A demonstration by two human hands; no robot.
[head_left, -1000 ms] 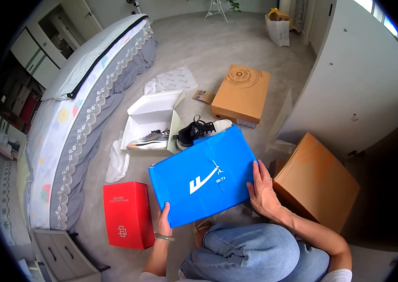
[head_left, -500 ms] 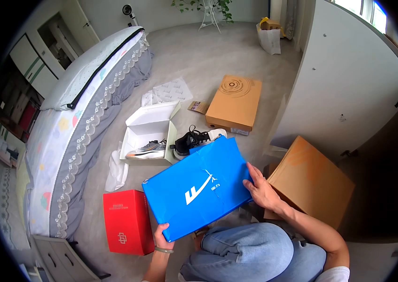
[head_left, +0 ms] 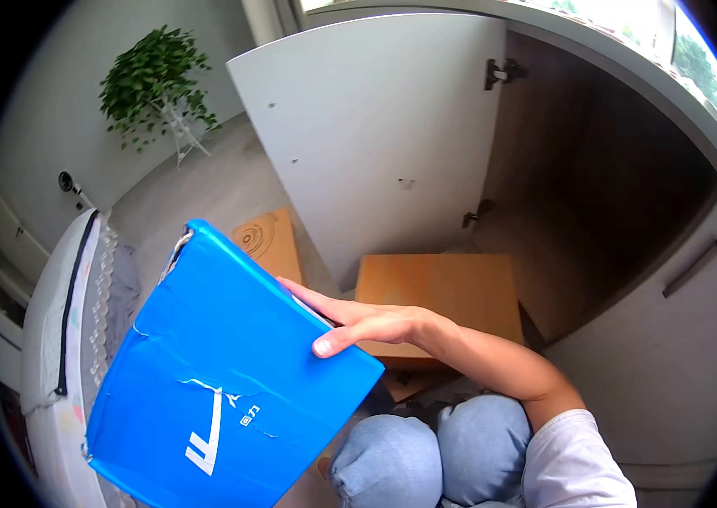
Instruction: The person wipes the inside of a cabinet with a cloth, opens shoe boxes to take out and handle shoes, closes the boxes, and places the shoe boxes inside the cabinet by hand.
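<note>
A blue shoebox [head_left: 231, 364] with a white logo and creased lid is tilted up at the lower left, close to the camera. My right hand [head_left: 341, 322] grips its upper right edge, thumb on the lid and fingers over the side. The box's top corner looks worn. My left hand is out of sight. Behind my right forearm lies a large brown cardboard box [head_left: 443, 288], in front of the opened cabinet. Part of a flatter brown box [head_left: 267, 245] with a circular print shows behind the blue box.
A white cabinet door [head_left: 375, 127] stands swung open beside the dark cabinet interior [head_left: 578, 161]. A closed cabinet front [head_left: 672, 339] is at the right. The bed [head_left: 58, 313] runs along the left. A leafy plant [head_left: 155, 80] on a white stand is at the back left.
The view has swung right toward the cabinet. The blue shoebox has been raised nearer the camera and tilted. My left hand, the red box and the shoes have left view.
</note>
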